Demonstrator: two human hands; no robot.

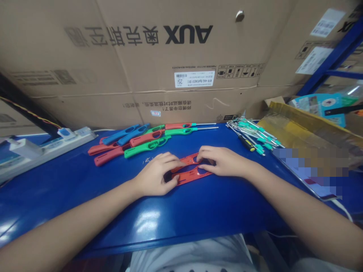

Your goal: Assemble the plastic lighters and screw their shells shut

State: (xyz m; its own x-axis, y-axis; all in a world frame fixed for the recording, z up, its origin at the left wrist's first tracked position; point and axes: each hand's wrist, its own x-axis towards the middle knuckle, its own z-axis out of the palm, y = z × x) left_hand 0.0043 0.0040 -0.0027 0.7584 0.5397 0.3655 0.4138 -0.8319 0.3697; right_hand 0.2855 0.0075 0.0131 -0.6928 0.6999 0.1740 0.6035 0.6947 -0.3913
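Two red lighter casing halves [188, 176] lie side by side on the blue table in front of me, each with an oval trigger opening at the right end. My left hand [155, 174] grips their left ends, its thumb on the near half and its fingers over the far one. At the right end, my right hand [219, 160] has curled fingers around the trigger openings. Behind them lies a pile of lighter casings in red, green [147, 146] and blue [120, 134]. Two at the back have metal rods [207, 128] sticking out to the right.
Metal rods with teal parts [255, 132] are heaped at the right, with a yellow-black screwdriver [246, 143] by them. A phone-like device [306, 175] lies farther right beside a taped box [314, 128]. White power strips [51, 149] run along the left; a large carton [136, 75] stands behind.
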